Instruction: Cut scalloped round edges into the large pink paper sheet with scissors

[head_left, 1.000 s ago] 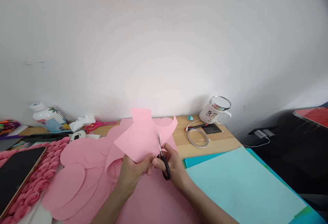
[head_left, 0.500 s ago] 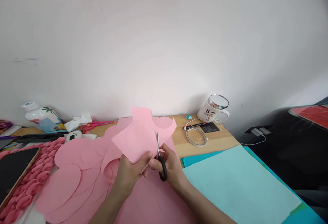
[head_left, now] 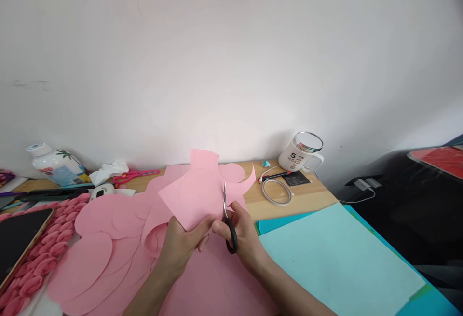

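Observation:
My left hand pinches the lower edge of a pink paper sheet and holds it up above the desk. My right hand grips black-handled scissors, fingers through the loops, blades pointing up into the sheet. The sheet bears drawn circle outlines, and curved cut-outs mark its top edge. A pink round piece shows just behind the sheet's right top corner. Both hands hover over a large pink sheet lying flat on the desk.
Cut pink circles lie piled at left beside a frame of pink paper roses. Light teal paper covers the right side. At the back stand a white mug, coiled cable, pink scissors, bottle.
The scissors have cut further up into the pink sheet, whose right top corner now hangs as a thin curved strip. The view has drifted slightly.

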`<state>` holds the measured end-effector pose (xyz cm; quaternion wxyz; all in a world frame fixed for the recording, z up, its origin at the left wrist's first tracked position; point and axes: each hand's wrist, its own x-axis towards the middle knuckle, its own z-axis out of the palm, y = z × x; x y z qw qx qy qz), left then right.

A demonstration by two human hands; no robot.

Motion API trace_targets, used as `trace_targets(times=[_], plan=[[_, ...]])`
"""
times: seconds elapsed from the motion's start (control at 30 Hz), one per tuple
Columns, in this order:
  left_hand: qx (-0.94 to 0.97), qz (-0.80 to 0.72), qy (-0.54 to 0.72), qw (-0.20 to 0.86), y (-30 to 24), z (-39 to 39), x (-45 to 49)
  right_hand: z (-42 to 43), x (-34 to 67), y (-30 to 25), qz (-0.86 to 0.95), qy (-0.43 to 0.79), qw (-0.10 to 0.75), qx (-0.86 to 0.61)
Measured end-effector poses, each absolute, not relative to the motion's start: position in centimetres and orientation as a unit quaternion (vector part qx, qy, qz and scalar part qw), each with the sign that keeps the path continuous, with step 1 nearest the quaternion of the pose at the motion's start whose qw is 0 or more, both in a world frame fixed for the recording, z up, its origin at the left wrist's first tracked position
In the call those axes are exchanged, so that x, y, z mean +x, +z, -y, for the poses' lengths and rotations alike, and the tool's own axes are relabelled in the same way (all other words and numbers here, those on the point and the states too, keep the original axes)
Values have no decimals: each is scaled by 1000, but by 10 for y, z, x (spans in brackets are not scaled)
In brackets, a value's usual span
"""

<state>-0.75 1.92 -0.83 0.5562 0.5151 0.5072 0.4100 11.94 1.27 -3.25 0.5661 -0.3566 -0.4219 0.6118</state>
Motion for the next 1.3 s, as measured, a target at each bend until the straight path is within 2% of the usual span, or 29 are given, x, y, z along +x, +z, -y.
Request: trace_targets(times=[0.53, 1.3], plan=[[518, -517, 402, 550, -9, -19, -8, -13, 120, -33, 449, 578, 537, -419], [525, -534, 392, 535, -5, -19, -6, -12, 121, -33, 443, 579, 536, -425]])
